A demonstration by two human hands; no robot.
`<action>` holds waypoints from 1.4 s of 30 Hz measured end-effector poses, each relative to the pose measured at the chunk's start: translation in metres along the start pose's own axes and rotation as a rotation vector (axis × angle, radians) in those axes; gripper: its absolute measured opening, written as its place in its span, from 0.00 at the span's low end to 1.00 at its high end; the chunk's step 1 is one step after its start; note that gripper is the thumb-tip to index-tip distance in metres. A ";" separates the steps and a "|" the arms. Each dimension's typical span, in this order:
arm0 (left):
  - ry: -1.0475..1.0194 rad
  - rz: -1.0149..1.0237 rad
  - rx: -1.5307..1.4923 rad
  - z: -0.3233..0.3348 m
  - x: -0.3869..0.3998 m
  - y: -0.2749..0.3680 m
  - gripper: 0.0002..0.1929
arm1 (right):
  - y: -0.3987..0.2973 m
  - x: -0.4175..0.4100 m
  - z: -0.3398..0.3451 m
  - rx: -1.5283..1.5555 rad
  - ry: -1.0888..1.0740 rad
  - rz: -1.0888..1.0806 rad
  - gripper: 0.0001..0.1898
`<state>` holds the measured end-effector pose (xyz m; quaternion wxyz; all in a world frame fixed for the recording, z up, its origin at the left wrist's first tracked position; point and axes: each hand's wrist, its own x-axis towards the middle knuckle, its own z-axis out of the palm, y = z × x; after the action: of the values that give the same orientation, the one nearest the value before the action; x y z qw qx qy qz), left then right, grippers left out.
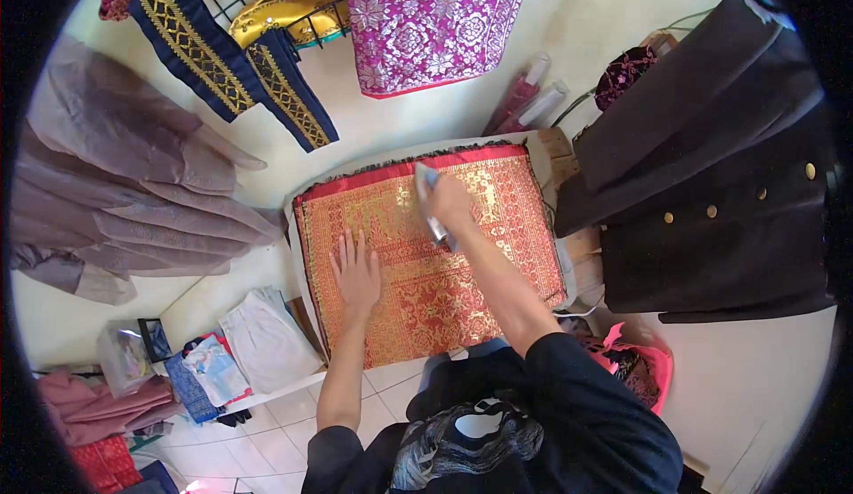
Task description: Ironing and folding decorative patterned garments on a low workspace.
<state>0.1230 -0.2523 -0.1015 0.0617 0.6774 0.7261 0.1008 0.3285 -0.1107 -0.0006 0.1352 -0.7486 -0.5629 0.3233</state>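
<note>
A red and gold brocade cloth (426, 307) with a dark fringe lies spread over a padded ironing surface (563, 247). On its upper middle part rests a clothes iron (426, 204), a little blurred, with my right hand (450, 204) closed round its handle. My left hand (358, 271) lies palm down on the left part of the cloth, its fingers apart and holding nothing. The iron's underside is hidden.
A dark jacket with gold buttons (712, 211) hangs at the right, greyish-mauve garments (133, 187) at the left. Purple brocade (433, 21) and navy trimmed bands (193, 41) hang above. Folded white cloth (266, 341) lies lower left; a pink basket (660, 367) stands lower right.
</note>
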 end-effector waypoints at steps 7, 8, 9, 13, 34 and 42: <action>0.004 -0.030 0.074 -0.007 -0.019 -0.023 0.29 | 0.002 -0.021 0.014 -0.093 0.063 -0.122 0.29; 0.005 -0.034 0.074 -0.009 -0.023 -0.025 0.29 | 0.005 -0.028 0.002 -0.065 0.004 -0.062 0.27; 0.009 -0.027 0.051 -0.010 -0.025 -0.024 0.30 | 0.017 -0.032 -0.007 -0.062 0.060 -0.098 0.26; 0.003 -0.033 0.056 -0.014 -0.031 -0.028 0.30 | 0.092 -0.014 -0.021 -0.086 0.197 0.001 0.22; -0.056 0.265 -0.047 -0.003 -0.131 0.065 0.31 | 0.100 -0.154 0.026 -0.216 0.070 -0.156 0.20; -0.022 0.264 -0.019 -0.015 -0.142 0.063 0.31 | 0.172 -0.124 -0.066 -0.073 0.210 -0.026 0.20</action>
<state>0.1918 -0.3908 -0.0792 0.0622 0.7676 0.6288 0.1076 0.4810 -0.2727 -0.0072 0.1702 -0.7753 -0.5669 0.2205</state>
